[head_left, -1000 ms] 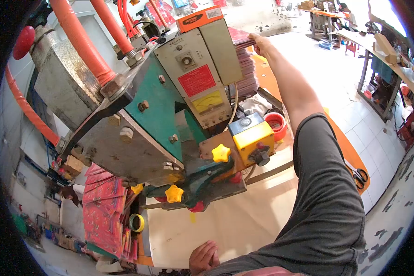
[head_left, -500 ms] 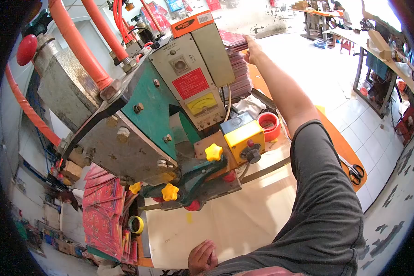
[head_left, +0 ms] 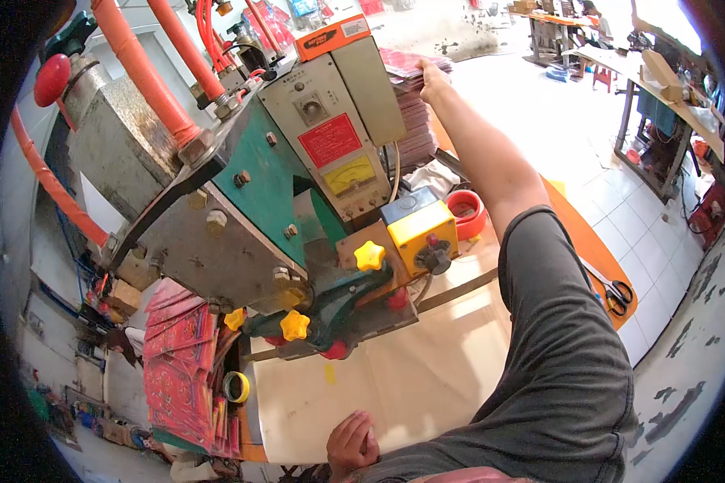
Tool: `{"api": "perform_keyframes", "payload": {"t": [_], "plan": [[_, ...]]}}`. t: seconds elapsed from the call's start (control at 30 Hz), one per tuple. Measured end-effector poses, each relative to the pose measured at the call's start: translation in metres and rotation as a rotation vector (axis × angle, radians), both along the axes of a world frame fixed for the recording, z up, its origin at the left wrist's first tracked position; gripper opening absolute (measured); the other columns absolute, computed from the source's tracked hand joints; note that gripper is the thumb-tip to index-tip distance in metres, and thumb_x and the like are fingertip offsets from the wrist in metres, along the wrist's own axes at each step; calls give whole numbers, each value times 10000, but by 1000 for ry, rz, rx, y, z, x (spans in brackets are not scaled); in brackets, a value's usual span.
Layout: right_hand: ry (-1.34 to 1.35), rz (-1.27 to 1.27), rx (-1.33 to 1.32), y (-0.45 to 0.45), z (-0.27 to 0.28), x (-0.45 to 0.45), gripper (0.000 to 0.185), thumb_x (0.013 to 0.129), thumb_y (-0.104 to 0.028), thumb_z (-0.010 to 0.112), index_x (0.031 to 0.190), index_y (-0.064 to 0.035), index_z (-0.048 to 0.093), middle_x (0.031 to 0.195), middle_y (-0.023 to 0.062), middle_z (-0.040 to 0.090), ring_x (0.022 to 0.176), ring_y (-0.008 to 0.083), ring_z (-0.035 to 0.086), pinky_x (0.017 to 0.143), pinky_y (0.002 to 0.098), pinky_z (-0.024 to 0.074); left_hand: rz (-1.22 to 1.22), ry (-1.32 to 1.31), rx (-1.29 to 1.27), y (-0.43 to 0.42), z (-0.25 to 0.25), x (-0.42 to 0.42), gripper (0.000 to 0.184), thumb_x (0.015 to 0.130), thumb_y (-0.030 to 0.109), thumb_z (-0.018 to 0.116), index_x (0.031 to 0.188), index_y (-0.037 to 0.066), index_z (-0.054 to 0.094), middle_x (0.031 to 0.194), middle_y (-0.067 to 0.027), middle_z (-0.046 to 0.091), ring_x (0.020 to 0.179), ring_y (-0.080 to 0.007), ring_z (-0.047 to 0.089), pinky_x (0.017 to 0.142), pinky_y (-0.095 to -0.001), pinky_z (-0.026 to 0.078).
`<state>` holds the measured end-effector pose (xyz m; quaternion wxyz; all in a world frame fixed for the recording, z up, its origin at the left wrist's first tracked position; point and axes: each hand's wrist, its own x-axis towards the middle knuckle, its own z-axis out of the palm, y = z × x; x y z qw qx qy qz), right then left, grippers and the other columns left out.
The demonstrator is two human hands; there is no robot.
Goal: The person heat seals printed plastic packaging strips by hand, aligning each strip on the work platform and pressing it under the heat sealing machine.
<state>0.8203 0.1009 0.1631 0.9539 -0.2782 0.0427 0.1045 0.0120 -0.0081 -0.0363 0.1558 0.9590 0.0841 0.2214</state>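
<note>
At the far left a red knob [head_left: 52, 80] juts from the grey metal head [head_left: 121, 121] of a press, with orange-wrapped hoses [head_left: 145, 72] running down to it; below lie fanned, overlapping red printed pieces [head_left: 177, 362], and just to their right stands a yellow tape roll [head_left: 237, 386]. Yellow star knobs [head_left: 296, 325] sit along the front of the press, above a pale sheet [head_left: 395, 378] spread over the work surface. The left hand [head_left: 352, 444] is at the near edge of that sheet, fingers bent and close together — whether anything is between them or under the palm, I cannot tell. The control box [head_left: 330, 133] stands upright in the middle, an orange-and-white carton [head_left: 333, 37] on top; behind and to its right rises a tall stack of red printed pieces [head_left: 416, 121]. The right hand [head_left: 432, 80] reaches out to the top of this stack, its fingers at the upper right edge; the pictures do not show if they pinch a piece or only touch it. Nearer are a yellow switch box [head_left: 424, 237] and, just beside it, a red tape roll [head_left: 465, 214]; farther right, black-handled scissors [head_left: 616, 296] lie on the orange tabletop [head_left: 580, 233] — well apart from both hands.
</note>
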Motion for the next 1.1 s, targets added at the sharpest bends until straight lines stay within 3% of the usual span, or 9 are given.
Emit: {"api": "perform_keyframes", "payload": {"t": [0.07, 0.23, 0.33, 0.5, 0.63, 0.73, 0.9, 1.1], "plan": [[-10, 27, 53, -19, 2, -9, 221, 848, -111, 700, 1033, -52, 595, 1014, 149, 669, 882, 357, 714, 762, 628, 622, 53, -76, 41, 1, 13, 13, 239, 829, 96, 623, 1036, 33, 722, 1102, -128, 725, 1069, -310, 702, 924, -411, 560], [-169, 217, 59, -47, -6, 1, 243, 886, -153, 632, 1078, -36, 541, 1110, 191, 641, 1031, 417, 674, 843, 721, 566, 56, -80, 15, -1, 18, 14, 243, 827, 95, 617, 1037, 31, 722, 1107, -137, 722, 1083, -323, 695, 939, -420, 556], [-177, 221, 38, -62, -2, -16, 226, 897, -161, 626, 1065, -40, 534, 1113, 195, 641, 1049, 418, 670, 865, 727, 556, 57, -86, 18, 1, 6, 10, 250, 821, 79, 632, 1051, 27, 717, 1119, -149, 720, 1084, -338, 691, 941, -434, 552], [-186, 103, 12, -96, 3, -59, 221, 924, -183, 617, 1046, -23, 525, 1107, 208, 640, 997, 404, 691, 793, 651, 621, 46, -105, 19, 2, 2, 6, 248, 837, 54, 629, 1068, 7, 708, 1130, -163, 713, 1094, -359, 678, 951, -459, 545], [-327, 157, 116, -145, 1, -87, 446, 884, -151, 612, 1258, 63, 496, 1301, 292, 567, 1151, 457, 626, 959, 627, 576, 60, -89, -24, -3, 11, 7, 236, 852, 59, 626, 1067, 2, 706, 1147, -167, 707, 1119, -359, 669, 985, -459, 527], [-338, 154, 74, -191, 9, -121, 329, 896, -142, 594, 1170, 41, 571, 1201, 258, 623, 1076, 432, 664, 898, 627, 601, 71, -74, -15, -4, 9, 6, 239, 866, 71, 619, 1079, 1, 704, 1157, -168, 704, 1135, -359, 661, 996, -461, 520], [-503, 150, 90, -265, -6, -158, 519, 881, -139, 584, 1305, 115, 424, 1287, 304, 557, 1158, 450, 623, 993, 614, 560, 62, -92, -24, -3, 8, 4, 237, 880, 82, 618, 1086, 1, 700, 1168, -170, 701, 1146, -360, 655, 1002, -462, 515], [-513, 64, 2, -342, -30, -203, 537, 887, -122, 576, 1344, 95, 397, 1296, 296, 540, 1225, 439, 577, 1042, 629, 521, 64, -114, -15, -4, 9, 3, 228, 887, 83, 623, 1085, -2, 699, 1178, -174, 698, 1142, -353, 655, 1000, -462, 514]]}}
